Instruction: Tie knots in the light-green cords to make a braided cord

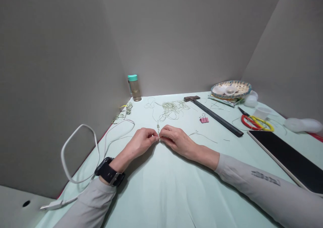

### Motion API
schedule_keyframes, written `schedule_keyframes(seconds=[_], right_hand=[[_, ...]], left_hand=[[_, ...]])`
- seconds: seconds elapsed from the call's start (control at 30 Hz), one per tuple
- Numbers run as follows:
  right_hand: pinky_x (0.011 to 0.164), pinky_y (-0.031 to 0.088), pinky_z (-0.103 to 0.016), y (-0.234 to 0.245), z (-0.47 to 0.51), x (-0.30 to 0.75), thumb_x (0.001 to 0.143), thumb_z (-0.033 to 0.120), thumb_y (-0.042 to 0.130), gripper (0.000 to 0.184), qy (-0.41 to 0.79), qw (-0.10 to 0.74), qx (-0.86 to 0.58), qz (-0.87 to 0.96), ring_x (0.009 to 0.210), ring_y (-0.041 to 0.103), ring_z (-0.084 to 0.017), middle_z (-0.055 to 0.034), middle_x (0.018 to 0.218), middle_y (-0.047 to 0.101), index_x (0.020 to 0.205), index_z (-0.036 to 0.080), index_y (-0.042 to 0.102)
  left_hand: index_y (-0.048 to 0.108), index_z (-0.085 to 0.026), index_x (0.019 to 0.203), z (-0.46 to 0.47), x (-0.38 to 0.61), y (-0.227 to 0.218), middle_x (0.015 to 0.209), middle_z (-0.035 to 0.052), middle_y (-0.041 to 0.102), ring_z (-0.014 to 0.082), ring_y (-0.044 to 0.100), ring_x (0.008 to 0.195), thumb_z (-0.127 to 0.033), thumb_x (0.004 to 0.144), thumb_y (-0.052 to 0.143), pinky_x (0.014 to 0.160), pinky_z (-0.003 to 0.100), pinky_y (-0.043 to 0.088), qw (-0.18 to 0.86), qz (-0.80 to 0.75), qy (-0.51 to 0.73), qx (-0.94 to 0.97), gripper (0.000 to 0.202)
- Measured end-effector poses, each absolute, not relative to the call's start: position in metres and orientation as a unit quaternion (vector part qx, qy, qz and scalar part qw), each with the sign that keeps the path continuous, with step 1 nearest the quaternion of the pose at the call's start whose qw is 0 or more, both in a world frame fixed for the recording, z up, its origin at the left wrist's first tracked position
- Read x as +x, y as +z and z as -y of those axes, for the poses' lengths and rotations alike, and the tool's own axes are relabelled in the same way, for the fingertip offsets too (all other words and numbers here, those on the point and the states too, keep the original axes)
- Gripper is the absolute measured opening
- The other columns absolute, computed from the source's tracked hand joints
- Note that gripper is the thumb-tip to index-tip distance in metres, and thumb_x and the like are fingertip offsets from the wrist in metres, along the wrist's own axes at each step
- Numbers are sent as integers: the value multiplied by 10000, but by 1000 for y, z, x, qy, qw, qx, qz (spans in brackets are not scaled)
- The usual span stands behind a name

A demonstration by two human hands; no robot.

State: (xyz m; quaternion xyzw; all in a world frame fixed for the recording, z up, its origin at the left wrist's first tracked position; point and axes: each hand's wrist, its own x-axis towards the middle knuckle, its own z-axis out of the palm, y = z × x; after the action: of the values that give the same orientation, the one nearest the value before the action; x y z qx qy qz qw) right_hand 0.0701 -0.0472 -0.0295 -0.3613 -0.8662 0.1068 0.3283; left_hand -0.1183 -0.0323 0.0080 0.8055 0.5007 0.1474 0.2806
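Near the middle of the table, my left hand and my right hand meet fingertip to fingertip. Both are closed in a pinch on a short, thin knotted cord, pale with a greenish upper end. It stretches away from me between the fingers, and its lower part is partly hidden by them. Just beyond lies a loose tangle of thin green cord. A few thin cord ends rest on the cloth beside my right wrist.
A hammer, a pink binder clip, red-and-yellow-handled scissors and a tablet lie to the right. Back right is a woven basket. A bottle stands back left; a white USB cable loops at left. Grey partitions enclose the table.
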Motion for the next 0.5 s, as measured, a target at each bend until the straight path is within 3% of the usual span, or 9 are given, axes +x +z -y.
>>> schedule_keyframes(seconds=[0.17,0.5], right_hand=[[716,540,-299,-29,46,71,963,230,541,118,89,325,-352,873,815,612,-135,-40,998,626,984,142,618],[708,537,-309,-33,43,72,970,260,536,152,44,306,-357,881,774,617,-136,-19,897,630,1029,143,612]], left_hand=[[641,-135,846,33,-118,7,732,-22,631,125,604,606,-374,938,569,567,275,521,305,-510,145,791,266],[642,-134,859,35,-116,8,759,-14,640,126,609,621,-367,935,575,570,274,524,310,-520,143,783,254]])
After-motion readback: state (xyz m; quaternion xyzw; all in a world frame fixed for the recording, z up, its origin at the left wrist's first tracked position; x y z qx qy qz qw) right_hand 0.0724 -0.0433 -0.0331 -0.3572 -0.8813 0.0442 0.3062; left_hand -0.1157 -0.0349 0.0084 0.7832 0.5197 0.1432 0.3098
